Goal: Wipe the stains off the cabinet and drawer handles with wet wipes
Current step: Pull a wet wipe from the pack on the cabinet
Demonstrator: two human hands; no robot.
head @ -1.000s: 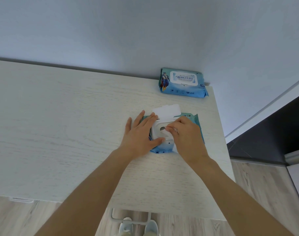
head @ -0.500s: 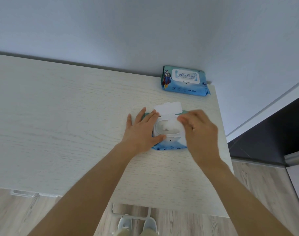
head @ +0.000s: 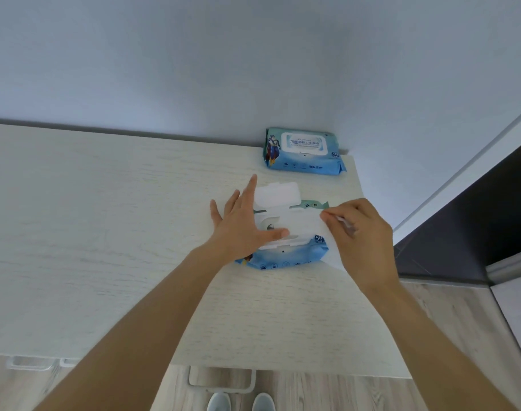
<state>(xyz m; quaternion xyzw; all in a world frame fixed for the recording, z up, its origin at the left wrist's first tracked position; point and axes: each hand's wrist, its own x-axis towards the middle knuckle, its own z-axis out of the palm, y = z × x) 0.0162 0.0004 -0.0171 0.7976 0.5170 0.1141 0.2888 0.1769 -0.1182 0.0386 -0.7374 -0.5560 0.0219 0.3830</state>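
i see left hand (head: 241, 229) flat, fingers spread, pinning open pack (head: 286, 256) mid-frame; right hand (head: 360, 232) pinching wipe (head: 305, 225); handles unwiped.

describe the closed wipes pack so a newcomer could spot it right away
Start at the pale wood-grain cabinet top and follow it to the far right corner against the wall. The closed wipes pack lies flat there, blue with a white lid and a caped cartoon figure on its left end. Unlike the open wipes pack nearer the person, its lid is shut and no hands touch it.
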